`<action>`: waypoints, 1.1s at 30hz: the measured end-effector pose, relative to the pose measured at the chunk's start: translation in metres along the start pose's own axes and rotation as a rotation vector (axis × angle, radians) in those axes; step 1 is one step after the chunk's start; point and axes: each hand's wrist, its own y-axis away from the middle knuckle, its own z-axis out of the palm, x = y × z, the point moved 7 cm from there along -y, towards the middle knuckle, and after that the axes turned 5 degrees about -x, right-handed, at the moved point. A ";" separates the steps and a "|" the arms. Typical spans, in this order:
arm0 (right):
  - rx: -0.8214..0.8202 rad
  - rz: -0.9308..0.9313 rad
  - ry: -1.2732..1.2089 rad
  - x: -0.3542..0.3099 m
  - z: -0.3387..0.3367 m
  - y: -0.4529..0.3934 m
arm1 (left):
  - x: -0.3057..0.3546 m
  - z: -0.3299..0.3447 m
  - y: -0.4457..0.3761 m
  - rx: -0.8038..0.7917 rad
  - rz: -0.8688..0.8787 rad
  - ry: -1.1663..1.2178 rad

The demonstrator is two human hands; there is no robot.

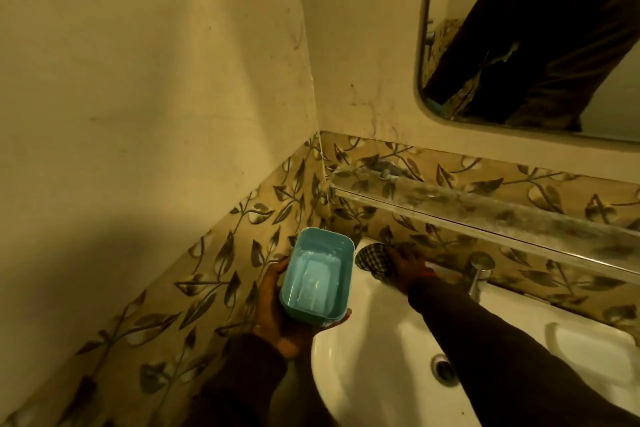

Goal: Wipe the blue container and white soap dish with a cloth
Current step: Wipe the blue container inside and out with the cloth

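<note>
My left hand cradles the blue container from below, its open mouth tilted up toward me, left of the sink. White streaks show inside it. My right hand grips a dark checked cloth at the sink's back left corner, just right of the container and apart from it. A white soap dish shape lies on the sink's right ledge, behind my right sleeve.
The white sink has a drain and a chrome tap at the back. A glass shelf juts out above the tap. A mirror hangs higher up. Leaf-patterned tiles line the corner walls.
</note>
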 end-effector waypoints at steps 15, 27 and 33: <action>0.294 -0.144 -0.725 -0.020 -0.039 0.072 | 0.018 0.049 -0.005 -0.199 0.007 -0.119; 0.632 -0.441 -1.073 -0.007 -0.183 0.287 | -0.055 0.121 0.005 -0.280 -0.094 -0.129; 0.624 -0.111 0.123 -0.025 -0.187 0.313 | -0.124 0.192 0.040 -0.447 -0.203 -0.154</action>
